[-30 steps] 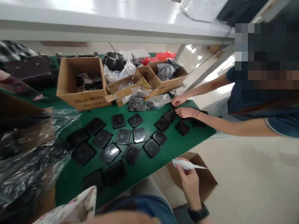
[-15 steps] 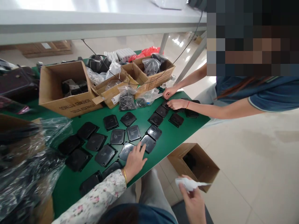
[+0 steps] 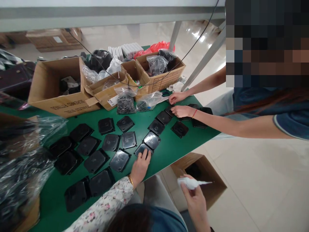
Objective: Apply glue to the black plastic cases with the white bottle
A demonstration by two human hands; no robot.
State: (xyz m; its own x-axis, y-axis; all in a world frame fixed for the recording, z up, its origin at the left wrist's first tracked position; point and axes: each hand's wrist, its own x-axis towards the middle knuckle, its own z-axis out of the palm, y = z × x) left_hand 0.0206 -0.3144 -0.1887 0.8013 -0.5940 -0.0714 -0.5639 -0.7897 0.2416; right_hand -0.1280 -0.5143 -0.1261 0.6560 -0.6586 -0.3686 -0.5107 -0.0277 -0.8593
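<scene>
The fingers of my left hand [image 3: 140, 168] lie over the near side of a black cover [image 3: 143, 147] on the green table [image 3: 166, 153], close to the table's front edge; they touch it, but whether they pinch it or only rest there I cannot tell. From those fingertips the cover lies straight ahead and slightly under them, and my left hand is clearly the nearer of my two. It looks nearly square, so I cannot name a long axis for it, though a second cover [image 3: 152, 140] sits just beyond, and the pair slants away to the right, towards the co-worker's hands [image 3: 182, 111]. My right hand [image 3: 196, 200] is clasped round a white bottle [image 3: 188, 182], off the table's edge and in front of the open carton [image 3: 210, 172] below. The bottle lies to the right of the cover, well apart from it. Its long axis runs sideways, close to level in my view, the blunt end towards the table and the thin nozzle [image 3: 204, 183] pointing right, away from the covers
</scene>
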